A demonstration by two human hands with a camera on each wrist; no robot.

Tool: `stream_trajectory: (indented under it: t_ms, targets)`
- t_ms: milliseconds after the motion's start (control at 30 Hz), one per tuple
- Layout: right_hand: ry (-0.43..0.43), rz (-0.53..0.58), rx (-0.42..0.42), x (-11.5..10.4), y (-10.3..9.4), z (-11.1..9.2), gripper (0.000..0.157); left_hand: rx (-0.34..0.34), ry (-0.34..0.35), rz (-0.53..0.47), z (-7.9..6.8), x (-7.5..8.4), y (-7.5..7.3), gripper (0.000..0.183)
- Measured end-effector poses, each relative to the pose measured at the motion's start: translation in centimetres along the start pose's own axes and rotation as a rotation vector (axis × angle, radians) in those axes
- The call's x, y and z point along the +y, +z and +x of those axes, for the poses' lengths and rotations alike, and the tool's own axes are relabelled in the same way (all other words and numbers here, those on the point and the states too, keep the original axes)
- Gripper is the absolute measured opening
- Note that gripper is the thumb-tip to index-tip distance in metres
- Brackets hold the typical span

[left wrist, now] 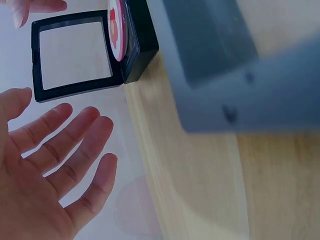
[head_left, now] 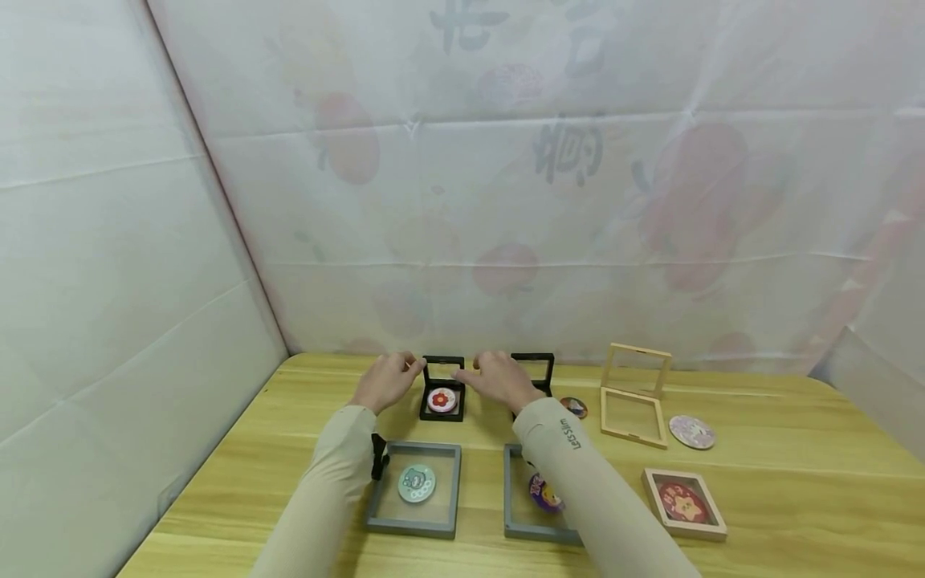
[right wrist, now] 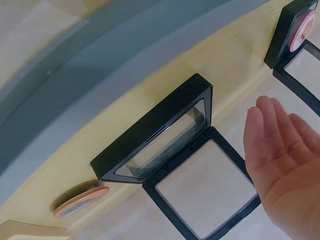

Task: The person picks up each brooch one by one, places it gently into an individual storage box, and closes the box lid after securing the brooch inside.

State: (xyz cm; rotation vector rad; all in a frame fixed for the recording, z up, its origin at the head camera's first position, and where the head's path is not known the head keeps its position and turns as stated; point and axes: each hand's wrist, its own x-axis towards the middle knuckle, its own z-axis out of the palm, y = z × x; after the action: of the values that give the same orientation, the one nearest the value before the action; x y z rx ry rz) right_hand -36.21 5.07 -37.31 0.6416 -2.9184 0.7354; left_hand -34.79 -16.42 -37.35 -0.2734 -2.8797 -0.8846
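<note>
A small black display case (head_left: pixel 442 417) stands at the back of the table with its lid raised. On its base lies a round badge (head_left: pixel 442 400) with a red flower. My left hand (head_left: pixel 390 379) is at the lid's left side, its fingers loosely extended and spread in the left wrist view, around nothing. To the right of the lid is my right hand (head_left: pixel 502 379), thumb towards the case; the right wrist view shows its fingers nearly straight and together. Whether either hand touches the lid I cannot tell. Behind the right hand a second black case (right wrist: pixel 150 130) stands open, without a badge inside.
Nearer me are two grey frames, the left one (head_left: pixel 458 490) holding a green badge (head_left: pixel 417 483), the right one (head_left: pixel 511 498) a purple badge (head_left: pixel 543 491) partly under my sleeve. Rightward lie an open wooden case (head_left: pixel 636 438), loose badges (head_left: pixel 691 432) and a closed case (head_left: pixel 701 530).
</note>
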Motion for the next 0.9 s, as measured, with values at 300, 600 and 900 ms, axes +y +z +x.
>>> stream_trajectory:
  t_ms: [300,600,900]
  targets:
    - [0.039,0.027,-0.012,-0.18,-0.06,-0.11,0.055,-0.011,-0.051,-0.06,0.09,0.18,-0.01,0.045]
    - [0.067,0.131,-0.035,-0.67,-0.2,0.5,0.056,-0.03,-0.069,-0.119,0.64,0.43,0.2,0.048]
    - [0.134,0.335,-0.083,-0.85,-0.2,0.52,0.055,-0.041,-0.066,-0.143,0.7,0.93,-0.06,0.05]
